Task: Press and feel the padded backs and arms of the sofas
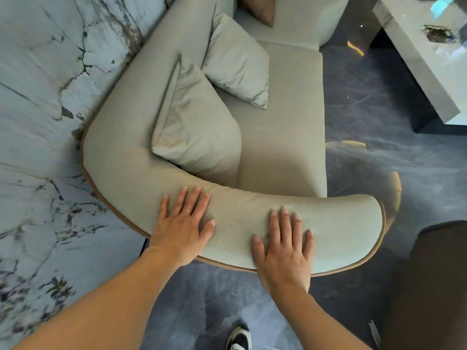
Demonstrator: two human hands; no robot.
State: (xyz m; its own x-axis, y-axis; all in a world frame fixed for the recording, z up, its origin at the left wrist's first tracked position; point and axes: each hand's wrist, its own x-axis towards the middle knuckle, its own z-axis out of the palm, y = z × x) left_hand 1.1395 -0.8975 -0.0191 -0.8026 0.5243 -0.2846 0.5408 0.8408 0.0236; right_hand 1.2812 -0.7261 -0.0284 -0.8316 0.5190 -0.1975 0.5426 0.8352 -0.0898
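A beige sofa with a curved, padded arm [235, 218] fills the middle of the view. Its leather-like top has a tan piping edge. My left hand [183, 227] lies flat on the arm, fingers spread, palm down. My right hand [284, 245] rests flat on the same arm further right, fingers apart. Neither hand holds anything. The padded back [131, 107] runs up the left side beside the wall. Two beige cushions [199, 127] [237, 64] lean on the seat [280, 127].
A white marble wall [43, 97] stands close on the left. A glossy low table [424, 59] is at the upper right on the dark blue-grey floor [379, 160]. A dark rounded seat [437, 286] sits at the lower right. My shoe [238, 338] shows below.
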